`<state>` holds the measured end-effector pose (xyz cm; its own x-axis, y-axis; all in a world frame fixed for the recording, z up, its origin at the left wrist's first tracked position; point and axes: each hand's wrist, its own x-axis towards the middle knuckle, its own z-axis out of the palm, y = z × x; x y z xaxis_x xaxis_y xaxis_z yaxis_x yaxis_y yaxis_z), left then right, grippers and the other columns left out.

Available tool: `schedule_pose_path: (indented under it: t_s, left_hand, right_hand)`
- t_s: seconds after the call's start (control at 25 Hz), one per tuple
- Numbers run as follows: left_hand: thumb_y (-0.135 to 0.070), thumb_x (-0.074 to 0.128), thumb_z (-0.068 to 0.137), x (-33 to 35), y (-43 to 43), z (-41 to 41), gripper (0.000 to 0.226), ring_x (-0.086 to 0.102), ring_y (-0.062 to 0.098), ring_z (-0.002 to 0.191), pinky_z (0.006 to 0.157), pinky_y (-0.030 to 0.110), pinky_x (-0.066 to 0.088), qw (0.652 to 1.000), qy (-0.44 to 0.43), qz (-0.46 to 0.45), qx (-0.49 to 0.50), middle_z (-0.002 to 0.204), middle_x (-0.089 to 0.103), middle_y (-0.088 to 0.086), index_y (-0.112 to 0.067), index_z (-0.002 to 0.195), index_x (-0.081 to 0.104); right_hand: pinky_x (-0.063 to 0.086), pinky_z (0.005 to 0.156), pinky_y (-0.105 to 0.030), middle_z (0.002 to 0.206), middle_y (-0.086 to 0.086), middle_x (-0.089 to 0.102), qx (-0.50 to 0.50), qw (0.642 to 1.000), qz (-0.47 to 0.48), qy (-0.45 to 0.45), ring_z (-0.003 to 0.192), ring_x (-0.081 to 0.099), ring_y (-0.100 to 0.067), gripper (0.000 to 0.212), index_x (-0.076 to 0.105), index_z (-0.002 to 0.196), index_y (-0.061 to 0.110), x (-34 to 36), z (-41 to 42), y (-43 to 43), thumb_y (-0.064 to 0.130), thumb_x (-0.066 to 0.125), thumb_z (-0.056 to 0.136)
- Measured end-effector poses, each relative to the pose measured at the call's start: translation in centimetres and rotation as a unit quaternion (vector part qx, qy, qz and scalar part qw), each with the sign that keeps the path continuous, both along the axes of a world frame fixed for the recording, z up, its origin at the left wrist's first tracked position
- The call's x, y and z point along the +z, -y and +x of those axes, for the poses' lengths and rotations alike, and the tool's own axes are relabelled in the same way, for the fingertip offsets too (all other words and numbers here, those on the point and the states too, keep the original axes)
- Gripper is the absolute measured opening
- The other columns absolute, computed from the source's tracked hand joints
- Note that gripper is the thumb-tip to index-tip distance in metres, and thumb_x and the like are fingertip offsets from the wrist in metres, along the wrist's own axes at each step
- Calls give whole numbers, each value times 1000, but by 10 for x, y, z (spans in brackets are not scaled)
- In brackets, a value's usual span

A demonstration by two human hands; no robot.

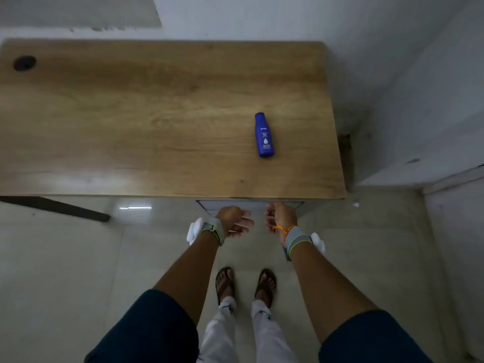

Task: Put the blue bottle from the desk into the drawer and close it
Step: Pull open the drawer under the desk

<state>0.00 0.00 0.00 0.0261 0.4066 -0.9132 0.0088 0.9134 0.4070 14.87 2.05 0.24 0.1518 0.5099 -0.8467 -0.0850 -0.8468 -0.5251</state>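
Note:
A blue bottle [264,134] lies on its side on the wooden desk [131,113], near the right front part, cap pointing away from me. Under the desk's front edge, a narrow strip of the grey drawer [209,205] shows. My right hand [280,216] is at the drawer's front, fingers curled onto its top edge. Just to the left hangs my left hand [235,222], fingers loosely apart and holding nothing, close in front of the drawer. Both hands are below and in front of the bottle.
A round cable hole [24,63] sits at the desk's far left. A white wall runs behind, and a white ledge [432,163] stands to the right. A dark desk leg [65,208] crosses the tiled floor at left. My feet [246,284] are below the drawer.

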Motion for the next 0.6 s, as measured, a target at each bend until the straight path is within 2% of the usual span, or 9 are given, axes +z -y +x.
schedule_pose_path:
  t_s: [0.12,0.24,0.32,0.4,0.6]
  left_hand:
    - [-25,35,102,-36,-1,3,36,62,21,78,66,30,47,995,9,-10,97,107,69,5,-14,133,51]
    - [-27,34,105,-66,-3,2,42,60,25,100,73,36,49,972,44,22,232,136,60,8,-13,144,40]
    - [-31,32,106,-83,-8,1,45,58,25,109,81,39,48,954,76,46,286,142,55,3,-15,147,37]
    - [-32,36,105,-95,-13,1,43,58,23,111,82,38,48,945,87,70,307,140,56,-1,-18,145,42]
    - [-32,45,102,-112,-15,4,25,63,18,101,72,33,49,930,108,93,339,132,59,-4,-23,125,51]
  right_hand:
    - [38,45,-19,77,-5,59,-35,997,-41,-46,50,46,-20,22,56,102,13,-33,-3,-4,21,35,100]
    - [50,61,-32,116,-7,61,-67,993,-26,-90,71,61,-24,30,47,123,17,-56,-11,-6,34,31,104]
    - [52,66,-36,136,-8,54,-96,988,-10,-120,91,63,-29,35,44,132,18,-72,-17,-9,34,30,105]
    - [53,68,-36,142,-8,52,-117,984,5,-131,105,60,-31,31,45,130,19,-82,-18,-12,31,32,105]
    - [53,64,-31,136,-8,57,-153,980,34,-122,99,63,-24,13,50,114,23,-105,-18,-8,22,48,101]
